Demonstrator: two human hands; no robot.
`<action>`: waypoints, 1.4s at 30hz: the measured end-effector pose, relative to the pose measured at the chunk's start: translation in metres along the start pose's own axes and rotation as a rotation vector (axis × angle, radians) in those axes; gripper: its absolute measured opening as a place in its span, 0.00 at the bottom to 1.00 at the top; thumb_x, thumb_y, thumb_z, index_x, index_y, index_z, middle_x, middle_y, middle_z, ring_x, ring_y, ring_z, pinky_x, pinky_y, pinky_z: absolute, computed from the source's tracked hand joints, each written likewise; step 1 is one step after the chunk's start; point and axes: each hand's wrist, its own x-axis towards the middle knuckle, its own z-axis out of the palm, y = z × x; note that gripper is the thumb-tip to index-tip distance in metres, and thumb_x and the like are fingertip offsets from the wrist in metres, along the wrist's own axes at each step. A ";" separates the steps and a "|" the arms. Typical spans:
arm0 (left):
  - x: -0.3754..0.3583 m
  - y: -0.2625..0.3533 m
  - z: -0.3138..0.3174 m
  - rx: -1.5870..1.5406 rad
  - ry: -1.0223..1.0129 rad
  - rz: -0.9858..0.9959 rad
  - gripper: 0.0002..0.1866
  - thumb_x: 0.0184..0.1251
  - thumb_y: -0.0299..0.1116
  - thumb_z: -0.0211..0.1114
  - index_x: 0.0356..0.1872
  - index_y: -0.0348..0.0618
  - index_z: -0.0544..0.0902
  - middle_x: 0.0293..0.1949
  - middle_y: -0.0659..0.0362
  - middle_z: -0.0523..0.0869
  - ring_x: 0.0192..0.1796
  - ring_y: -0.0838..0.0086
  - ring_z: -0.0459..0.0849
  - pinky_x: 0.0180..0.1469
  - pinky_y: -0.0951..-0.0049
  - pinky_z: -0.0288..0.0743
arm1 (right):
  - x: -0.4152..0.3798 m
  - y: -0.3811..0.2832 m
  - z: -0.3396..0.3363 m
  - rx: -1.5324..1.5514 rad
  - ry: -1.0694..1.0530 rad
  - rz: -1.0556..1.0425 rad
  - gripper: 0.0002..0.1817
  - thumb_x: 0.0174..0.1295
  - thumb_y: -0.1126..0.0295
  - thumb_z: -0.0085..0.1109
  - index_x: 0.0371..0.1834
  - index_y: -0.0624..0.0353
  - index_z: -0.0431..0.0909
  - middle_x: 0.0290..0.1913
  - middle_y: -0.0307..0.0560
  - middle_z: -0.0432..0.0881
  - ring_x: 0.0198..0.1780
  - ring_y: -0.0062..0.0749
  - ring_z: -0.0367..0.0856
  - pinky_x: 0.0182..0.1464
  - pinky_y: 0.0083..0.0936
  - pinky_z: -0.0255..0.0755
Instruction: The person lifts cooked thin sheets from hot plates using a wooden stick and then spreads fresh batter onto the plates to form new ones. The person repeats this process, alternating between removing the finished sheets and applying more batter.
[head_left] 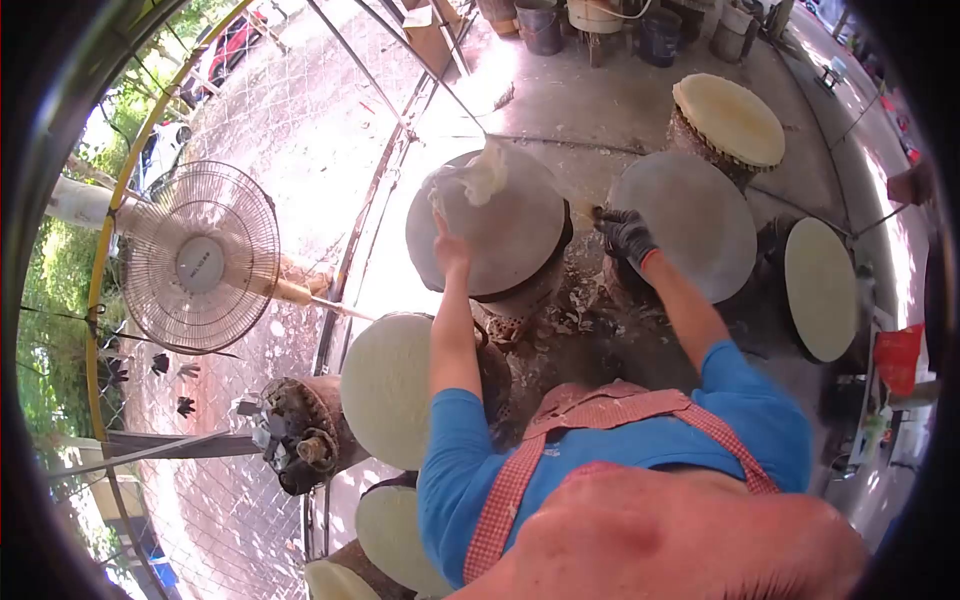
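My bare left hand (452, 246) is over the left edge of a round grey griddle (510, 235). From its fingers a pale, soft lump of dough (482, 180) stretches up over the far part of that griddle. My right hand (626, 236), in a dark glove, is closed at the left edge of a second grey griddle (695, 225); a small brownish thing shows at its fingertips, too small to name. Both griddles stand on round, rough supports.
Pale sheets cover griddles at the back right (730, 120), right (820, 290) and near left (395, 390). A large fan (200, 262) stands at the left. Buckets (540, 28) line the back. A red cloth (898, 358) hangs far right.
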 end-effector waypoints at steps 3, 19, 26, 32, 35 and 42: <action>0.002 0.027 -0.028 -0.020 -0.113 -0.027 0.39 0.48 0.25 0.52 0.65 0.61 0.48 0.40 0.45 0.77 0.43 0.54 0.77 0.45 0.59 0.70 | -0.004 -0.032 0.017 0.534 0.009 0.219 0.17 0.57 0.57 0.52 0.43 0.55 0.78 0.23 0.43 0.77 0.21 0.31 0.75 0.25 0.27 0.68; -0.119 -0.176 -0.024 -0.287 0.223 0.570 0.38 0.49 0.18 0.50 0.65 0.53 0.52 0.17 0.63 0.67 0.10 0.82 0.62 0.10 0.81 0.55 | 0.060 -0.011 0.079 -0.330 -0.135 -0.143 0.24 0.56 0.50 0.45 0.44 0.58 0.75 0.42 0.52 0.79 0.41 0.41 0.79 0.42 0.32 0.72; -0.160 -0.152 -0.073 -0.744 -0.306 -0.203 0.37 0.49 0.21 0.50 0.64 0.49 0.52 0.53 0.49 0.70 0.13 0.76 0.68 0.13 0.76 0.62 | 0.059 0.008 0.104 -0.624 -0.136 -0.779 0.19 0.53 0.54 0.54 0.44 0.50 0.77 0.31 0.46 0.80 0.30 0.30 0.77 0.36 0.22 0.72; -0.157 -0.135 -0.081 -0.611 -0.297 -0.193 0.38 0.49 0.21 0.49 0.65 0.52 0.49 0.48 0.49 0.74 0.11 0.77 0.66 0.10 0.77 0.60 | 0.056 0.003 0.122 -0.218 -0.023 -0.036 0.21 0.51 0.55 0.56 0.45 0.55 0.76 0.39 0.50 0.80 0.40 0.33 0.78 0.46 0.27 0.69; -0.160 -0.129 -0.073 -0.718 -0.242 -0.241 0.37 0.50 0.20 0.49 0.65 0.54 0.51 0.38 0.50 0.76 0.10 0.77 0.65 0.09 0.77 0.59 | 0.055 -0.029 0.113 -0.066 -0.324 -0.004 0.20 0.47 0.62 0.62 0.42 0.60 0.77 0.38 0.46 0.80 0.38 0.31 0.78 0.45 0.26 0.69; -0.186 -0.088 -0.093 -0.913 -0.250 -0.514 0.37 0.55 0.22 0.48 0.65 0.57 0.43 0.14 0.65 0.61 0.09 0.81 0.59 0.08 0.81 0.54 | 0.121 0.031 0.069 0.496 -0.251 0.578 0.16 0.47 0.64 0.62 0.40 0.56 0.78 0.37 0.40 0.80 0.30 0.25 0.76 0.29 0.24 0.71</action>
